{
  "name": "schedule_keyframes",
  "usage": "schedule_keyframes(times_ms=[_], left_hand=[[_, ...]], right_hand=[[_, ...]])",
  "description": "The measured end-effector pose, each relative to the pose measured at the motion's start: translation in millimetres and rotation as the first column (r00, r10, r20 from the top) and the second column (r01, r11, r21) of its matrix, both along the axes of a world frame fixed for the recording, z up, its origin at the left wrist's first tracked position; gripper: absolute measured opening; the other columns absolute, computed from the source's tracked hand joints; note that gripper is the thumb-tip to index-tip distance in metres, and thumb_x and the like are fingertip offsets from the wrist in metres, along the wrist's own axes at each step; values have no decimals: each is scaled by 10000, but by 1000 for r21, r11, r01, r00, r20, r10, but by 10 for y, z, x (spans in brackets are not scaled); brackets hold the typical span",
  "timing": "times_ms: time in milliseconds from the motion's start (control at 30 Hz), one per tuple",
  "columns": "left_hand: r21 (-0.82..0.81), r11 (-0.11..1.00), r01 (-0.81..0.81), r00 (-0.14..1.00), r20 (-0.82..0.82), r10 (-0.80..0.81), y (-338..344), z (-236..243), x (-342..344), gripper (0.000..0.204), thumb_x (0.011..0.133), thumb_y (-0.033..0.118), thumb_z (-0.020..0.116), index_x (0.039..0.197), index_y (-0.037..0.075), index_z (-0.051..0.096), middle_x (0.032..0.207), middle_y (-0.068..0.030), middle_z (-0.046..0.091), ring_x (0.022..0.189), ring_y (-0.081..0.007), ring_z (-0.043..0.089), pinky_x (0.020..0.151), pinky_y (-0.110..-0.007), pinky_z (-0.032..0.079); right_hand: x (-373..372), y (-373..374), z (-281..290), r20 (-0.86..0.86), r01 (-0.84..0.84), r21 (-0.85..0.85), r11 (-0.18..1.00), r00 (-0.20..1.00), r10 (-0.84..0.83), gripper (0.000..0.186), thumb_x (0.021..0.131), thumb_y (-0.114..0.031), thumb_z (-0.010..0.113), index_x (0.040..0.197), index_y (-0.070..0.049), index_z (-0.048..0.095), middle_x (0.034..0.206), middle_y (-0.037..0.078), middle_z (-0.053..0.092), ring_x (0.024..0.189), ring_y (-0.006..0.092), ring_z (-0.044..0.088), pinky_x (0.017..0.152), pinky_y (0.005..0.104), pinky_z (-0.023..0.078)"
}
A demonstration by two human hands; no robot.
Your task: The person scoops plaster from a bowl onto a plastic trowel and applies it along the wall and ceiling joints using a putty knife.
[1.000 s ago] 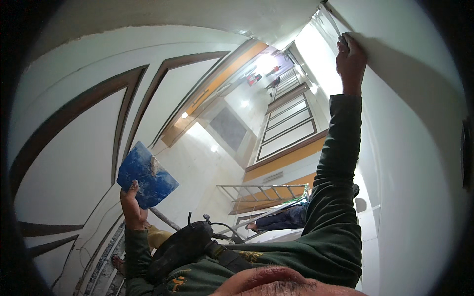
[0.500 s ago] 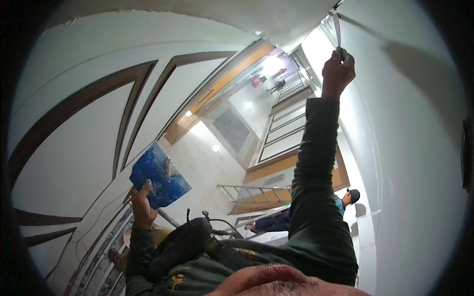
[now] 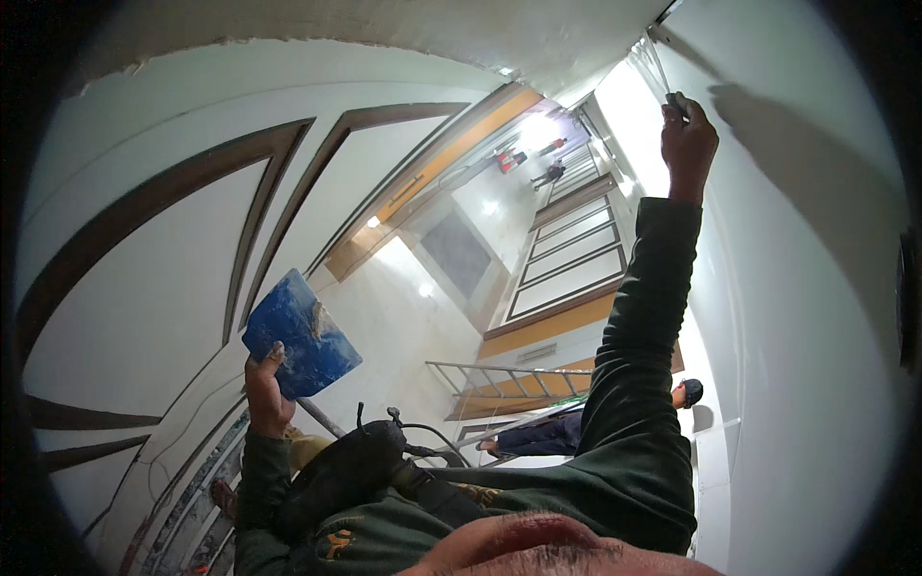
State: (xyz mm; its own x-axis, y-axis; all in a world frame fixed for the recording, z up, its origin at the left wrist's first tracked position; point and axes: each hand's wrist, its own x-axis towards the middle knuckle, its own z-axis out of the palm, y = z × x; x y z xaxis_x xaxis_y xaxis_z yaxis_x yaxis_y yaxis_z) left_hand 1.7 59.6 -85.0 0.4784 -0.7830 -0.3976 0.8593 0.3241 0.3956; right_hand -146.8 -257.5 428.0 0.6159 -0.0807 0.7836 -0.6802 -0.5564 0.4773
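Note:
My left hand [image 3: 270, 392] is closed on the lower edge of a flat blue board [image 3: 300, 331], its thumb pressed on the face. Pale smears and a small lump of putty-like material show on that face. At the upper right, my raised right arm is stretched out, and my right hand [image 3: 690, 146] is closed round the dark handle of a putty knife. The thin blade of the putty knife [image 3: 657, 69] points up toward the corner where the wall [image 3: 807, 192] meets the ceiling [image 3: 413, 38]. Whether the blade touches the surface I cannot tell.
A metal ladder [image 3: 519, 381] stands below my right arm, beside a person in a dark cap [image 3: 691, 393]. Other people [image 3: 549, 173] are far off on the floor below. Brown-trimmed white panels [image 3: 154, 250] fill the left side. A dark pouch [image 3: 341, 475] hangs at my chest.
My right hand and the putty knife have moved right and slightly down. The blade now looks narrower. My left hand and the board have shifted slightly left and up.

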Motion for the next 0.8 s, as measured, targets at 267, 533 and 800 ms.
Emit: schedule_keyframes(times_ms=[267, 533, 800], left_hand=[[-8, 1000, -4, 996, 87, 4, 21, 0, -11, 322, 873, 118, 576, 1182, 38, 534, 1080, -94, 611, 943, -221, 638, 809, -366, 565], [-171, 984, -42, 884, 452, 116, 120, -52, 58, 388, 890, 132, 541, 1249, -1, 480, 1137, -154, 585, 1051, -279, 601, 915, -415, 509], [-352, 887, 298, 953, 159, -257, -249, 975, 187, 435, 910, 173, 554, 1280, -22, 435, 1163, -179, 596, 1057, -282, 614, 917, -430, 521]], right_hand=[[115, -2, 48, 113, -19, 35, 999, 993, 15, 235, 829, -179, 651, 1013, -38, 683, 934, 144, 696, 885, 287, 671, 815, 362, 503], [-253, 242, -927, 304, -129, 117, 985, 949, 88, 168, 878, -165, 611, 989, -49, 659, 903, 125, 678, 833, 239, 673, 704, 334, 532], [-679, 1577, -2454, 545, -549, 835, -37, 835, -74, 194, 856, -100, 605, 1004, 25, 612, 764, 109, 646, 527, 125, 568, 463, 246, 465]])
